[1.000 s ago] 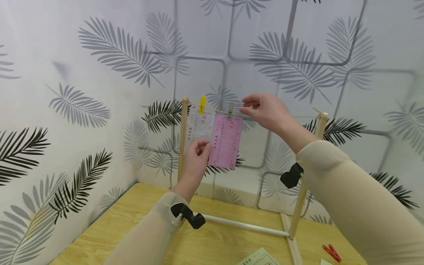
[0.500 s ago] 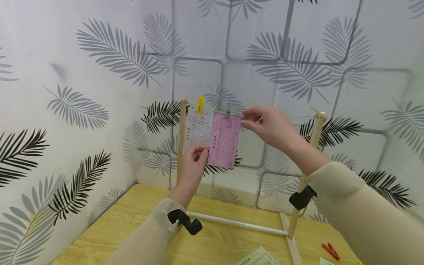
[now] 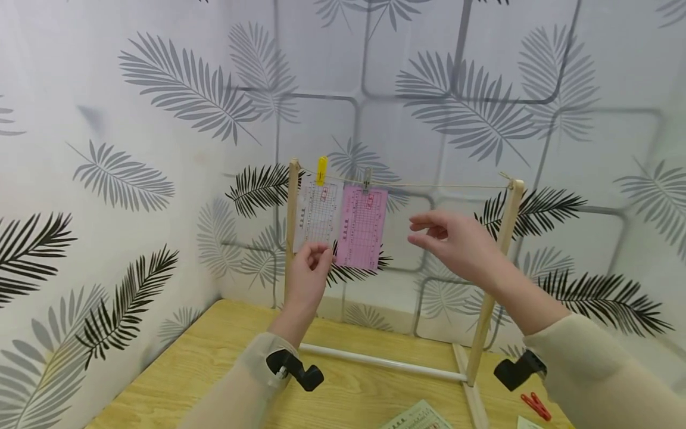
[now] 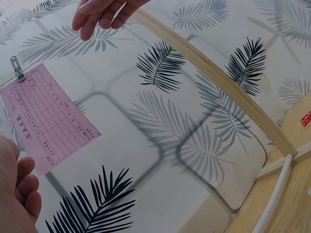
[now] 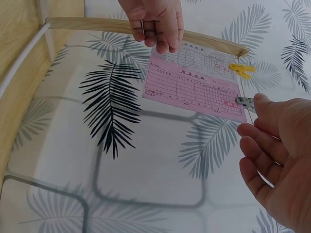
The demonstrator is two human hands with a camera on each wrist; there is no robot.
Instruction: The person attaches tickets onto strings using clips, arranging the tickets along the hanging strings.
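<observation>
A pink printed slip (image 3: 363,229) hangs from a string (image 3: 445,186) by a grey clip (image 3: 367,179). To its left hangs a white printed slip (image 3: 317,208) under a yellow clothespin (image 3: 321,171). My left hand (image 3: 306,277) is by the slips' lower ends, its fingers loosely curled; whether it touches paper is unclear. Apart from the pink slip, on its right and below the string, my right hand (image 3: 455,247) has bent fingers and nothing between them. The right wrist view shows that hand (image 5: 286,150) in front of the string, overlapping part of the grey clip (image 5: 245,103).
The string spans two wooden posts, left (image 3: 292,208) and right (image 3: 509,220). A white rod (image 3: 383,361) joins them low down. On the wooden table (image 3: 214,357) lie a red clothespin (image 3: 536,406) and a pale green printed slip (image 3: 418,417). A patterned wall stands close behind.
My right hand has come away from beside the grey clip, moving down and right past the pink slip's edge. The left hand has dropped slightly. Both slips still hang.
</observation>
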